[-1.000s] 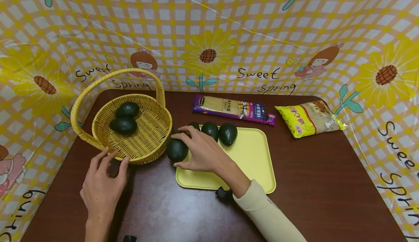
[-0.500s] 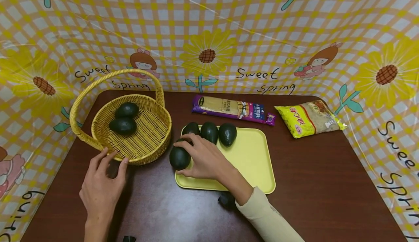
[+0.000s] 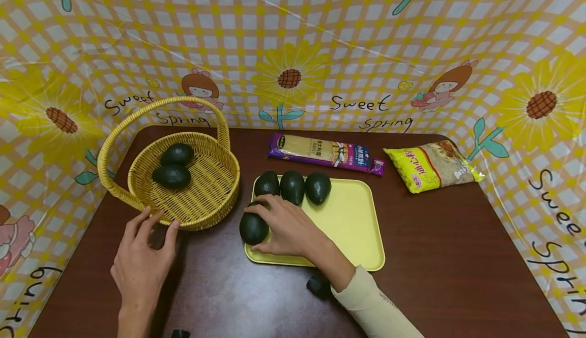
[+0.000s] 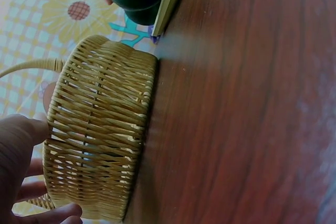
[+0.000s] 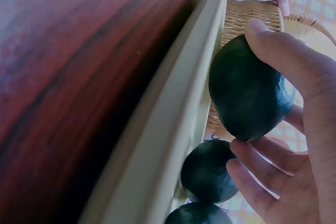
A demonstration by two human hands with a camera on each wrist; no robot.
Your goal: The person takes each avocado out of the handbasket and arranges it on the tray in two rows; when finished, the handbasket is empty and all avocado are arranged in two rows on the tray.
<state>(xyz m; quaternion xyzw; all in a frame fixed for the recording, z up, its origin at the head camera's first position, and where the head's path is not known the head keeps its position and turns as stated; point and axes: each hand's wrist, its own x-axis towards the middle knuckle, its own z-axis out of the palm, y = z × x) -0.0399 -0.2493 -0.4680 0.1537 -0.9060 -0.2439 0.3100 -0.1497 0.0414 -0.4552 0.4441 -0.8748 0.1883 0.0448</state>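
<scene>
My right hand (image 3: 290,228) holds a dark green avocado (image 3: 254,228) between thumb and fingers, over the left front part of the yellow tray (image 3: 348,226). In the right wrist view, the thumb lies on one side of that avocado (image 5: 247,90) and fingertips on the other. A row of three avocados (image 3: 292,186) lies along the tray's back edge. On the left, my left hand (image 3: 145,262) touches the near rim of the yellow wicker basket (image 3: 215,213) with its fingertips and thumb, spread apart. Inside the basket are two avocados (image 3: 171,176), side by side.
Behind the tray lies a purple pack of pasta (image 3: 320,152). A yellow bag of dry food (image 3: 432,166) is at the back right. Two small black objects lie near the front, one beside the right sleeve (image 3: 371,297). A checked cloth (image 3: 293,23) encloses the table.
My right hand has moved slightly toward the front and right with the avocado, from beside the basket to over the tray's left front part. My left hand has stayed at the basket rim.
</scene>
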